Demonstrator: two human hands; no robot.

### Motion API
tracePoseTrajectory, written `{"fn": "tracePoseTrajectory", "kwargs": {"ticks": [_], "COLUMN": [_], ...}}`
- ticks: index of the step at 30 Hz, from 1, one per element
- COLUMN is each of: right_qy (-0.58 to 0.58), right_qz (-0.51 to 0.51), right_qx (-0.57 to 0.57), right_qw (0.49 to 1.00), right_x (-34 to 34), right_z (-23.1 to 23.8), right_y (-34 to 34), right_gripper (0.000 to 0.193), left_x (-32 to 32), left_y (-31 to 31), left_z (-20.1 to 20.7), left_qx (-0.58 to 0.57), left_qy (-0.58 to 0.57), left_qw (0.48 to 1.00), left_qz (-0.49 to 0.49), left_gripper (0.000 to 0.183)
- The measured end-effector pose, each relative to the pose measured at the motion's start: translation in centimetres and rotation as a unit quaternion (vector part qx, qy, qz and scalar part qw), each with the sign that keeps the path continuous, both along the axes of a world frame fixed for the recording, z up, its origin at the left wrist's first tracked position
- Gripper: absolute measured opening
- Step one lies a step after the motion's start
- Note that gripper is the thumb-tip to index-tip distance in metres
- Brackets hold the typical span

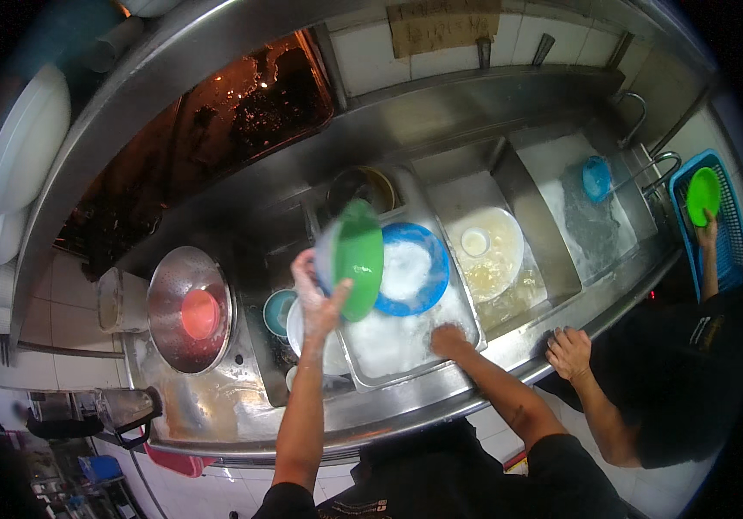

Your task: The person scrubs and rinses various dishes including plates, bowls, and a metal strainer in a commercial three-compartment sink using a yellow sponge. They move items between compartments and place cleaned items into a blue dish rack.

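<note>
My left hand (320, 313) is closed on a green bowl (359, 268), tilted on its side above a suds-filled metal tub (377, 374). Motion blurs the bowl, and a paler bluish shape behind it is not clear. To its right sits a round blue basin (440, 278) holding white foam. My right hand (450, 340) is lowered into the suds by the tub's near right corner, its fingers hidden in foam. Left of the tub, a teal bowl (280, 312) and white dishes lie beneath and beside my left forearm.
A metal colander (168, 336) with a pink bowl (201, 314) stands left. On the right, one sink holds a large white dish (504, 275); the farther one holds a blue container (596, 179). A co-worker's hand holds a green bowl (704, 195) over a blue basket (685, 212).
</note>
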State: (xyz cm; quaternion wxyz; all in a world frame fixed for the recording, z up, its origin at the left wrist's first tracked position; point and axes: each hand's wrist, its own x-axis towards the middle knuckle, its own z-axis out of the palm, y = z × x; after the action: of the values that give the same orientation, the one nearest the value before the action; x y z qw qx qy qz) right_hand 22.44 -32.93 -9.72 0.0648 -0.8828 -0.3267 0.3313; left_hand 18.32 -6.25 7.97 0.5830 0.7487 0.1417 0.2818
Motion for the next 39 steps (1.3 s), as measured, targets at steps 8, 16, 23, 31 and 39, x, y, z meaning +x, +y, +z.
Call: {"fn": "tracePoseTrajectory", "kwargs": {"ticks": [8, 16, 23, 31, 39], "right_qy": [0.071, -0.102, -0.012, 0.103, -0.088], "right_qz": [-0.106, -0.331, -0.418, -0.455, -0.242], "right_qx": [-0.008, 0.440, 0.333, 0.420, 0.119], "right_qw": [0.992, 0.829, 0.845, 0.778, 0.959], "right_x": [0.4, 0.6, 2.8, 5.0, -3.2], "right_z": [1.3, 7.0, 7.4, 1.7, 2.8], "right_y": [-0.9, 2.8, 6.4, 3.7, 1.2], "right_gripper": [0.073, 0.057, 0.035, 0.025, 0.095], "left_x": [2.1, -2.3, -4.3, -5.6, -12.7], "left_y": [-3.0, 1.0, -1.8, -0.1, 3.0], "left_z": [0.4, -5.3, -6.4, -5.0, -1.8], "left_qx": [0.202, -0.432, -0.444, -0.286, -0.362], "left_qy": [0.058, -0.037, -0.002, -0.001, -0.062], "left_qw": [0.977, 0.899, 0.892, 0.958, 0.923], "left_qz": [0.021, -0.060, -0.090, 0.032, 0.115], "left_gripper": [0.084, 0.062, 0.066, 0.069, 0.066]}}
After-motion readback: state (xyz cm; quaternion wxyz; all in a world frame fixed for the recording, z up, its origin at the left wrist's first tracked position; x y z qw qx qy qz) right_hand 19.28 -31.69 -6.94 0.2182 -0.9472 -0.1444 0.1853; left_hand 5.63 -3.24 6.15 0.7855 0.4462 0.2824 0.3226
